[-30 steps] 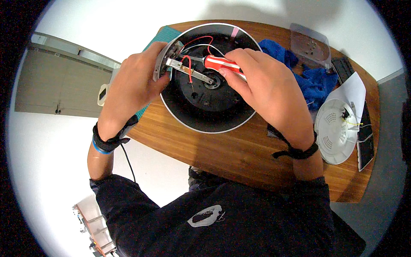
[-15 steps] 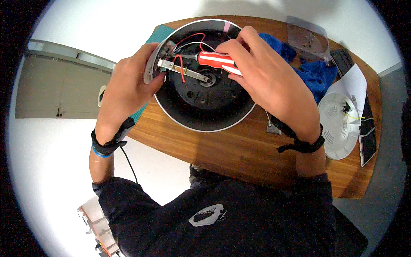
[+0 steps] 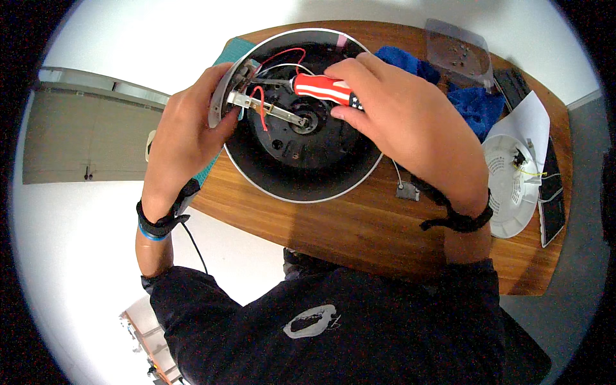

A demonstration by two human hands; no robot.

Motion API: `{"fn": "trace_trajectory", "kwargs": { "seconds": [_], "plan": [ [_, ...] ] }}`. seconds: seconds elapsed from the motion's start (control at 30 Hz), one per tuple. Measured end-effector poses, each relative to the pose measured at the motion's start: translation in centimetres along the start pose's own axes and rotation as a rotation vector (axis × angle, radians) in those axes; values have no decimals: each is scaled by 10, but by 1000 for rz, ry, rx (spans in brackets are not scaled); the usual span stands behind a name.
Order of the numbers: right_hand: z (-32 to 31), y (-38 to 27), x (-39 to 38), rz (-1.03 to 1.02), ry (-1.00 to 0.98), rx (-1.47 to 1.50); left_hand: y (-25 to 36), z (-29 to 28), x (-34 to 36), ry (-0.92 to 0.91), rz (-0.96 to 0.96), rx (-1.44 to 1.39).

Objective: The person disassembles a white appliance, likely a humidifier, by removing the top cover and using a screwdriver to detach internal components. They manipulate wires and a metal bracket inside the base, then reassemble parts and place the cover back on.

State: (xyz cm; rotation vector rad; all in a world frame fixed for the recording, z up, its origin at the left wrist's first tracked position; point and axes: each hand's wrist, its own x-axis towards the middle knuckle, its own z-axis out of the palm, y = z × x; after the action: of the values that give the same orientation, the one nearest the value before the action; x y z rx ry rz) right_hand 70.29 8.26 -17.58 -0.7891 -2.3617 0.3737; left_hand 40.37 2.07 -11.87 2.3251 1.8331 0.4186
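Observation:
A round appliance housing point(image 3: 308, 199), black inside with a pale rim, stands on the table. My left hand point(image 3: 192, 122) is closed round a grey side panel point(image 3: 220, 106) at the housing's left edge, its thumb on the near side. My right hand point(image 3: 410, 119) grips a screwdriver point(image 3: 321, 88) with a red-and-white striped handle. Its shaft points left toward the panel; the tip is hard to make out among the parts there. A metal strip point(image 3: 279, 112) reaches from the panel to the housing's centre. Beside it loops a red wire point(image 3: 262, 106), and a white wire arches behind.
On the wooden table point(image 3: 359, 224) lie a green mat point(image 3: 239, 48), a blue cloth point(image 3: 475, 109), and a clear tray point(image 3: 443, 35) of small pieces. At the right rests a white round cover point(image 3: 507, 192) with wires. A small grey part point(image 3: 407, 190) hangs by a wire near the housing.
The panel and metal strip have shifted slightly left with my left hand. My right hand has changed its hold on the screwdriver, uncovering more of the handle.

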Motion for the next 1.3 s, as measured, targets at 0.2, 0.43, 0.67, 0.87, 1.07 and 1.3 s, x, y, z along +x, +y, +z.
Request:
{"fn": "trace_trajectory", "kwargs": {
  "seconds": [0.2,0.43,0.67,0.87,1.07,1.3],
  "plan": [
    [3,-7,8,-127,91,-175,-2,2,-9,5,-126,13],
    [6,-6,4,-159,127,-143,-7,6,-11,-4,-100,-142],
    [-5,2,0,-148,45,-41,-8,20,-13,61,18,-243],
    [-5,6,-11,-71,40,-36,-24,35,-18,-119,-92,-711],
    [-15,2,-21,-31,-104,-20,-27,22,-22,-313,-154,-857],
    [-20,6,-28,31,-191,35,-30,24,-24,-352,-170,-953]
  ]
}}
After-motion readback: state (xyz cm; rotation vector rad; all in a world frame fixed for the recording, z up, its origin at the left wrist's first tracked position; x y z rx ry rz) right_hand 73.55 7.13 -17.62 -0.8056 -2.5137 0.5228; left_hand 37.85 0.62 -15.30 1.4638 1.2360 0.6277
